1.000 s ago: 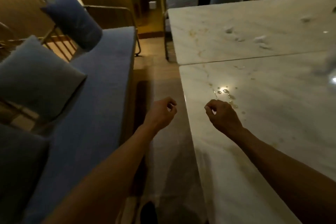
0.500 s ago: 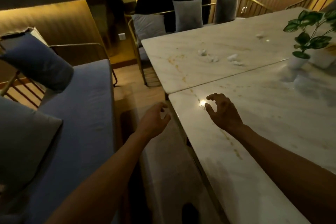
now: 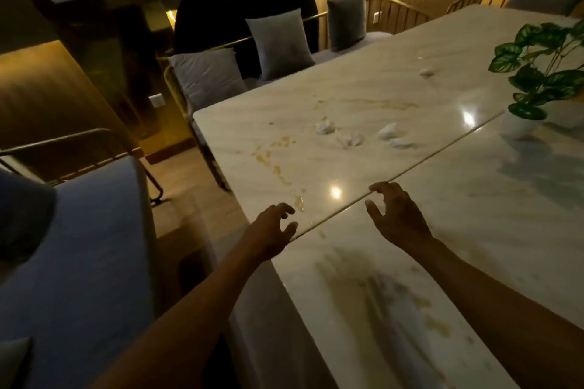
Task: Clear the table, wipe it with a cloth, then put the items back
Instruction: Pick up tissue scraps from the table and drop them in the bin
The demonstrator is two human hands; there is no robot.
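head view: left hand and right hand, loosely spread and empty, over stained tabletop; a careless reach may topple the potted plant.

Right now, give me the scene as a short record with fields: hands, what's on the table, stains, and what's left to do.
left hand: empty, fingers loosely curled, over the table's near edge
right hand: empty, fingers spread and bent, over the seam between the two slabs
table: pale marble
tissues: several crumpled, on the far slab
plant: in a white pot, at the right, by the seam
stains: yellowish drips on both slabs
cloth: none in view
left to do: nothing cleared or wiped yet
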